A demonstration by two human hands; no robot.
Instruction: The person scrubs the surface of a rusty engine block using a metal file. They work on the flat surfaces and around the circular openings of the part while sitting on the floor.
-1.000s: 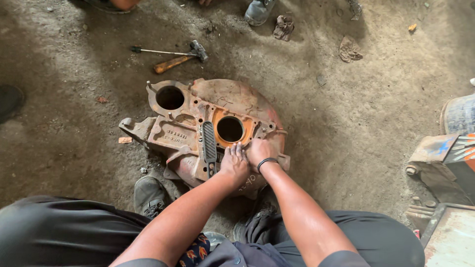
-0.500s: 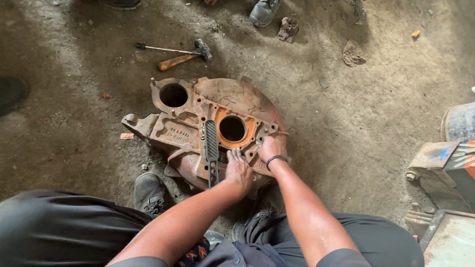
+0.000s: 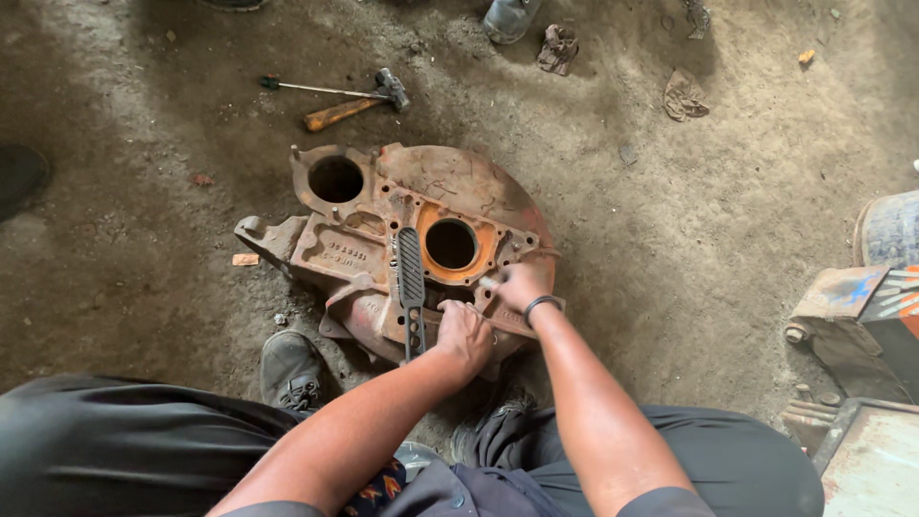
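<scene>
A large rusty orange cast housing (image 3: 450, 191) with two round holes lies flat on the dirt floor. A dark flat perforated tool (image 3: 411, 282) rests on it beside the centre hole. My left hand (image 3: 464, 337) sits with curled fingers on the housing's near edge, just right of that tool's lower end; I cannot tell whether it grips anything. My right hand (image 3: 522, 285), with a black band at the wrist, is on the housing right of the centre hole, fingertips pinched on a small pale piece (image 3: 488, 282).
A wooden-handled hammer (image 3: 352, 103) and a thin metal rod (image 3: 311, 91) lie beyond the housing. Rags (image 3: 558, 48) and another person's shoe (image 3: 505, 17) are at the far edge. My shoe (image 3: 290, 371) is near left. Worn metal boxes (image 3: 857, 321) stand at right.
My hands have separated: the right moved right and up along the housing near the centre hole, the left drew back toward the near edge and curled. The view shifted slightly.
</scene>
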